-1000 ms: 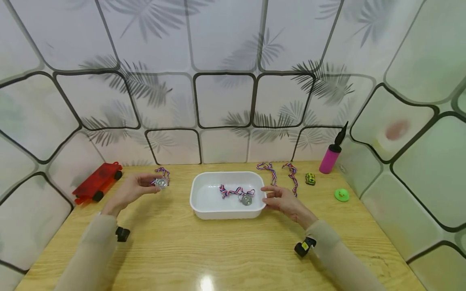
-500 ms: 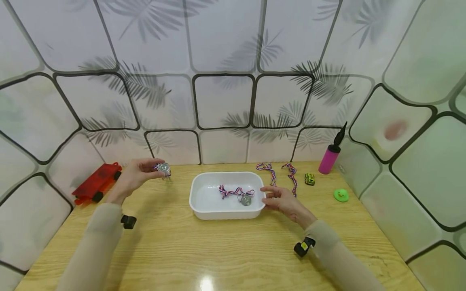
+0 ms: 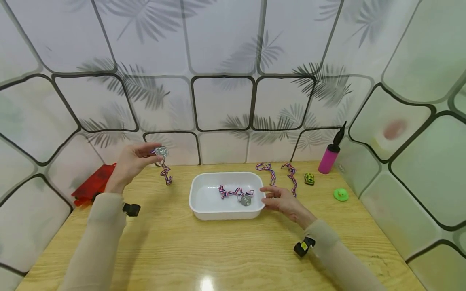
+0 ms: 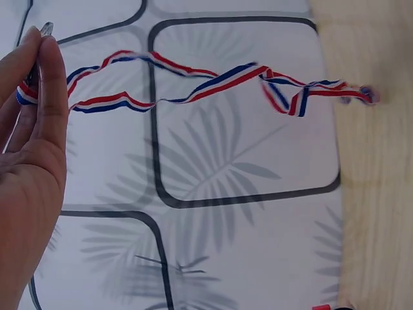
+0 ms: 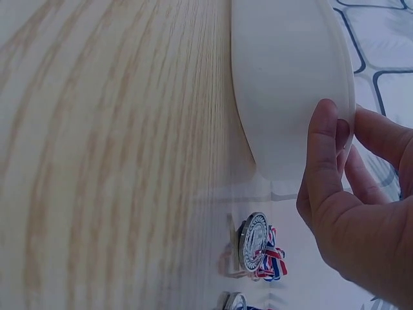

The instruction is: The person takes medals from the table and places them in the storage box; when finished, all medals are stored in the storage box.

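My left hand (image 3: 129,163) pinches a silver medal (image 3: 162,152) above the back left of the table. Its red, white and blue ribbon (image 4: 226,77) dangles below, the tail end hanging near the tabletop. My right hand (image 3: 287,204) grips the right end of a white plastic tub (image 3: 225,216), thumb and fingers at its rim. Inside the tub lies another silver medal (image 3: 246,200) with a twisted ribbon (image 3: 233,191). Beyond the right hand, two more ribbons lie on the table; the right wrist view shows silver medals (image 5: 253,241) there.
At the far left sits a red toy vehicle (image 3: 92,184) with dark wheels, partly behind the left hand. Back right stand a pink pump (image 3: 328,160) with a black nozzle, a small yellow toy car (image 3: 309,179) and a green duck-faced toy (image 3: 341,195). A patterned wall borders the wooden table (image 3: 233,254).
My left hand has lifted the medal up from near the tabletop, and its ribbon now hangs down unfolded. The right hand and the tub have stayed in place.
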Tool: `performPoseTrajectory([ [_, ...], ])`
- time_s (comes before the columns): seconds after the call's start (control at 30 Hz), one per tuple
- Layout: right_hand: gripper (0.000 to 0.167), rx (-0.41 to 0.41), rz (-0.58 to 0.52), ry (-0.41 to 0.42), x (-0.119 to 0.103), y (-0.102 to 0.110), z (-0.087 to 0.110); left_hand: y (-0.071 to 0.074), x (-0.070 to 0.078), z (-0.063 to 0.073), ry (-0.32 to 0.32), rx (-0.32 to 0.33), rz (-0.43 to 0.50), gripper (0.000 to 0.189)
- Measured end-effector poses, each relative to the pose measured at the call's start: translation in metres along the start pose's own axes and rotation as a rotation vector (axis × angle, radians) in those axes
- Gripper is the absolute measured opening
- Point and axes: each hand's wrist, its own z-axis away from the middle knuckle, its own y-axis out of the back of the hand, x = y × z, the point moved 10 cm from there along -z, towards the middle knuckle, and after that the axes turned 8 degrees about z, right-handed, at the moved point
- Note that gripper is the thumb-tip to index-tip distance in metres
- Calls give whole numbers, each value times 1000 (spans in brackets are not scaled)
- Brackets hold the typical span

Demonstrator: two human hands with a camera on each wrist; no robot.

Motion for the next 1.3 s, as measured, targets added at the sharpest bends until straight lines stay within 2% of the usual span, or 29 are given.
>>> performPoseTrajectory([
  [0.2,51,3,-15,-3,1,1,-1,4,22,-9,-46,44,34,45],
  [0.47,50,7,-3,-3,1,1,1,0,45,-20,-75,85,72,45],
  [0.7,49,15,6,-11,2,2,0,-14,64,-28,-121,41,112,43],
  [1.0,50,19,1,-13,1,1,1,-40,90,-37,-217,-33,180,38],
  [1.17,49,19,6,-12,1,0,1,-59,94,-38,-250,-124,267,38],
  [1.3,49,22,7,-5,0,0,0,-77,90,-38,-210,-183,297,38],
])
